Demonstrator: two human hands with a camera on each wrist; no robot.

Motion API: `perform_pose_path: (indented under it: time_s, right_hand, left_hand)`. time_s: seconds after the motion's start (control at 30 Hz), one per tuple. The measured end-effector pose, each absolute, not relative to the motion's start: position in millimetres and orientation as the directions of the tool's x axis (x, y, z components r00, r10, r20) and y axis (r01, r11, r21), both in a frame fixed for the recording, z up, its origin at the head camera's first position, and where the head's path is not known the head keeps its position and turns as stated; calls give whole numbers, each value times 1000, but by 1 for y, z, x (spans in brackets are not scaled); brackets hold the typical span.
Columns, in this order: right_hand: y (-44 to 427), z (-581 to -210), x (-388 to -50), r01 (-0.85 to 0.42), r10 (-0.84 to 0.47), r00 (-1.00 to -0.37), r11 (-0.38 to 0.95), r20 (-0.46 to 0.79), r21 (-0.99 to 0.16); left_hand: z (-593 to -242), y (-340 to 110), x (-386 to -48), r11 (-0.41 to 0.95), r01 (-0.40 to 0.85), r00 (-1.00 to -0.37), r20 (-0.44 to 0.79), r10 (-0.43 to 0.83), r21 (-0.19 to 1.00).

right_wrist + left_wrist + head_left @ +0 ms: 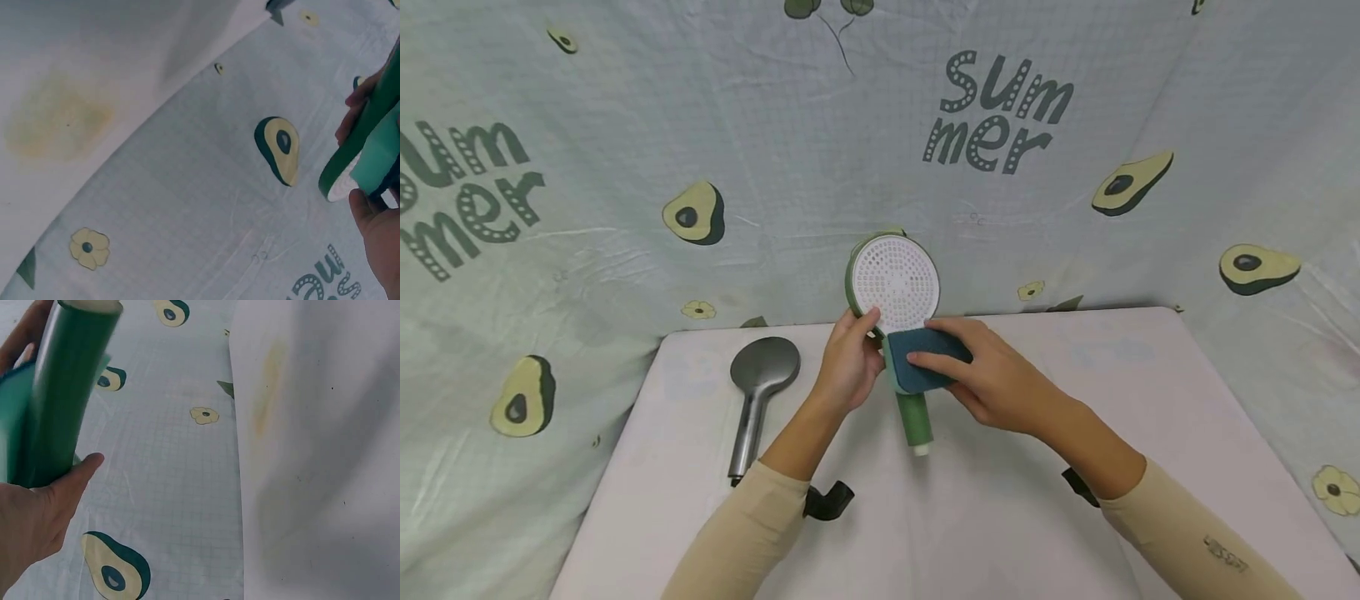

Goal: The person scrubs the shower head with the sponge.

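A green shower head [896,282] with a round white nozzle face is held up above the table, its handle [914,421] pointing down toward me. My left hand [850,362] grips it just below the round face, thumb on the front edge. In my right hand [992,371] is a sponge [925,358], dark blue on one side and light green on the other, which lies against the upper handle. The left wrist view shows the green handle [69,387] close up above my left hand. The light green side of the sponge [378,153] faces the shower head in the right wrist view.
A grey shower head [763,375] lies on the white table [1000,500] to the left of my left forearm. Black straps [829,502] show by both forearms. Behind the table hangs a pale cloth [820,167] printed with avocados.
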State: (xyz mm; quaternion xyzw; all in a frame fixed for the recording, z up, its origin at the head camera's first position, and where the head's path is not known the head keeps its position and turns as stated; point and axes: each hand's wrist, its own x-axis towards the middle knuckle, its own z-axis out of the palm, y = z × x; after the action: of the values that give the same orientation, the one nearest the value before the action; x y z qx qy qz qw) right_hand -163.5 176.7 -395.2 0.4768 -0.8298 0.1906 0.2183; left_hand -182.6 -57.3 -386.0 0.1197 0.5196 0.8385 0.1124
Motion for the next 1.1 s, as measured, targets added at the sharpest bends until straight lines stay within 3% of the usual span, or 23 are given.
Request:
perform_pose_path:
  time_s: [0.23,0.5,0.67,0.97,1.1]
  right_hand:
    - [173,-377,-169,-828,-672,-505,555,542,-83]
    - [167,-381,-137,-876,-839,-398,468,370,119]
    - [163,-381,-122,-906,-895,-353,399,273,138]
    - [157,-373,-146,-819,-832,-435,524,344,234]
    - [156,-373,-150,-781,-818,-441,553,370,290]
  left_hand:
    - [-387,-57,-180,-391,-62,-933,86,350,918]
    - [-393,-55,-184,-273,-3,-959,75,274,962]
    - [-396,-54,-186,-216,-2,-967,53,249,976]
    - [-395,-55,-185,-243,-27,-982,20,187,970]
    - [-395,-57,-185,-272,-40,-986,6,167,961]
